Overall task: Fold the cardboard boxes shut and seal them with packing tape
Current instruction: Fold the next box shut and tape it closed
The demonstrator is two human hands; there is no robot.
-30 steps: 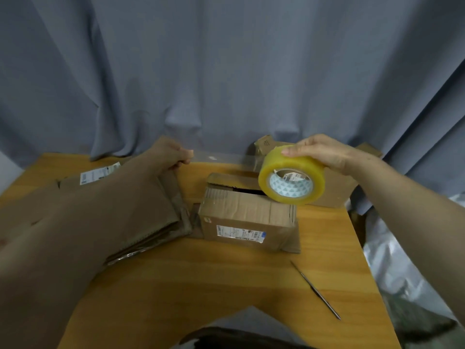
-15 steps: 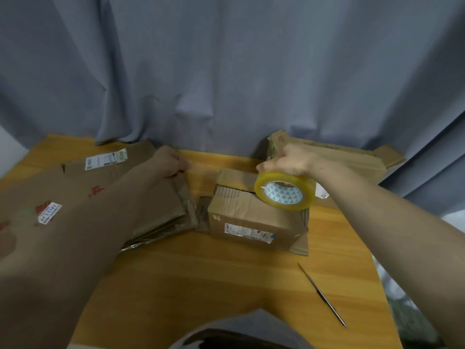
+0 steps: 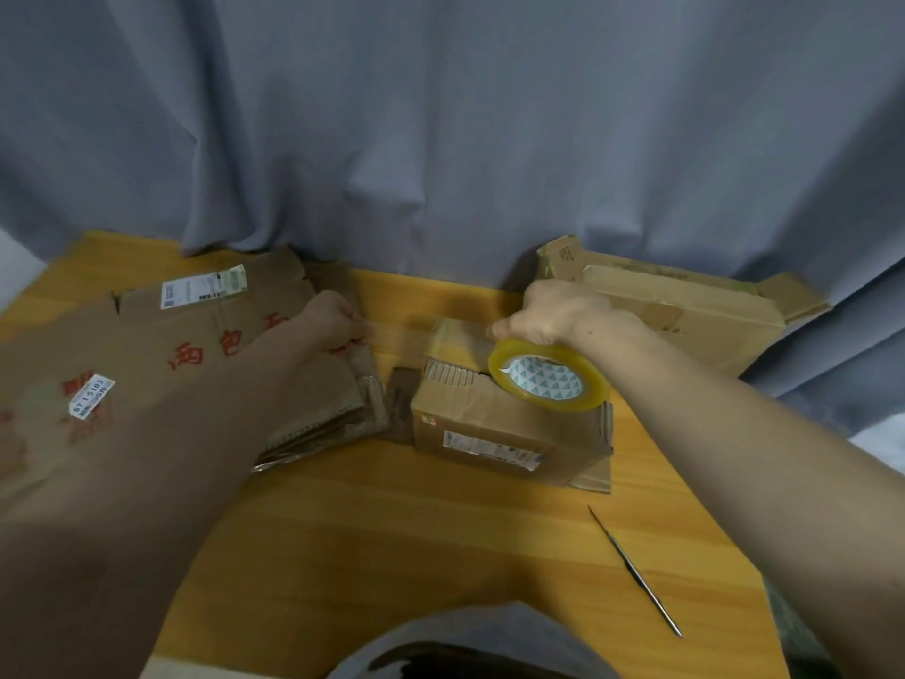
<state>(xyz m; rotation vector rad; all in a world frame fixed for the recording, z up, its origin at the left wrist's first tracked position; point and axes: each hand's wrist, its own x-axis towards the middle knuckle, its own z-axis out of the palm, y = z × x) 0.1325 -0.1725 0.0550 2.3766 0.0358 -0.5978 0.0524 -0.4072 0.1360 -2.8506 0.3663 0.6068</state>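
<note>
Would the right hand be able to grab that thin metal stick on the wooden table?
Probably not yet: the right hand grips the yellow packing tape roll over the small cardboard box. The thin metal stick lies uncovered nearby, so freed, it likely could.

A blue-grey curtain (image 3: pixel 440 139) hangs behind the wooden table (image 3: pixel 392 531). A thin metal stick (image 3: pixel 634 571) lies on the table.
</note>
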